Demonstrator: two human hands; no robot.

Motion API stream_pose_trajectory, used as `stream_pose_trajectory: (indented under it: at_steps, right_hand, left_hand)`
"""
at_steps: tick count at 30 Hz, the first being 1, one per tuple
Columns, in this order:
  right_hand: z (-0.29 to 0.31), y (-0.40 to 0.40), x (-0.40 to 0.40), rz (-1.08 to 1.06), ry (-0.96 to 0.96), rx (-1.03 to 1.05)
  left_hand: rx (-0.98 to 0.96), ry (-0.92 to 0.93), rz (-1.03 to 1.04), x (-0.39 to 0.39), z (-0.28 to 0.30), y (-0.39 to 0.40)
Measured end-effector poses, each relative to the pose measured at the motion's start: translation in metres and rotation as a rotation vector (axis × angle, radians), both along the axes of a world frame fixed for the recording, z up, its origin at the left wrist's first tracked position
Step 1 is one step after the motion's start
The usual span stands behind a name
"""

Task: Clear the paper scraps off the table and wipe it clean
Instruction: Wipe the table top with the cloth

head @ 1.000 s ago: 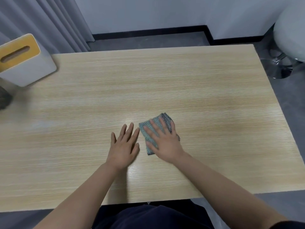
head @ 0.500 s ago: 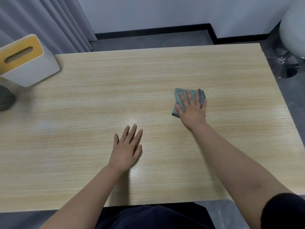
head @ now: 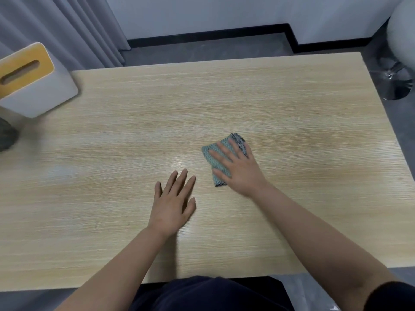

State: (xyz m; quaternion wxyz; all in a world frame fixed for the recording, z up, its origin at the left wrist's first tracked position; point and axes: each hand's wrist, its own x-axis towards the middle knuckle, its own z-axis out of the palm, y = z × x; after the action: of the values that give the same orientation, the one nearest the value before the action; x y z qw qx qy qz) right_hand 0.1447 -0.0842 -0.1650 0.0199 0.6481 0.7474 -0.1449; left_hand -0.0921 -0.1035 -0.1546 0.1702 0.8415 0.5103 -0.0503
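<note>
your desk [head: 269, 97] fills most of the view, a pale wood-grain top running from the curtain side at 10 o'clock to the floor edge at 3 o'clock, with a soft glare patch near its middle. behind it at 11 o'clock hangs a grey curtain [head: 56, 25], and a white wall with a black skirting board runs across 12 o'clock. at 2 o'clock, off the desk, stands a white stool [head: 402, 37] on a chrome base. on the desk's far left corner at 9 to 10 o'clock sits a white tissue box [head: 38, 90] with a yellow slotted top, tilted in the wide lens; just below it at 9 o'clock a dark rounded object [head: 6, 138] is cut by the frame edge, too blurred to name. your left hand [head: 171, 205] lies flat on the bare desk just below centre, fingers straight and spread, holding nothing. your right hand [head: 240, 169] at about 3 o'clock from it, a little higher, presses down with straight, spread fingers on a folded teal cloth [head: 213, 156], which lies flat on the desk with a dark checked edge showing at its far corner. the two hands are near each other but apart.
</note>
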Motion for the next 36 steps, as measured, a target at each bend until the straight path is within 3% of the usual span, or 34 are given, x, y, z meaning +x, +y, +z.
stream_pose_trajectory:
  at_steps: [4, 8, 12, 15, 20, 25, 33, 36]
  right_hand:
    - [-0.002, 0.025, 0.021, -0.147, -0.021, -0.015]
    - [-0.002, 0.055, 0.049, -0.464, 0.030, -0.036]
    - [-0.003, 0.062, 0.045, -0.576, 0.019, -0.033]
    - [-0.002, 0.053, 0.027, -0.544, 0.006, -0.018]
    - [-0.005, 0.017, -0.015, -0.160, -0.002, 0.003]
    - [0.000, 0.025, 0.005, -0.035, 0.014, -0.015]
    - [0.001, 0.083, 0.060, -0.486, 0.000, -0.045]
    - [0.002, 0.082, 0.037, -0.513, -0.019, -0.043]
  left_hand:
    - [0.034, -0.087, 0.041, 0.004, 0.003, 0.009]
    - [0.031, -0.099, 0.044, 0.006, 0.003, 0.031]
    - [0.003, -0.085, 0.018, 0.015, 0.004, 0.058]
    - [-0.004, -0.084, 0.017, 0.022, 0.003, 0.077]
    - [0.013, -0.023, -0.016, 0.031, -0.004, 0.092]
    - [0.066, -0.044, -0.026, 0.028, -0.013, 0.089]
    - [0.080, -0.057, -0.009, 0.028, -0.018, 0.087]
    - [0.092, -0.070, -0.001, 0.028, -0.018, 0.087]
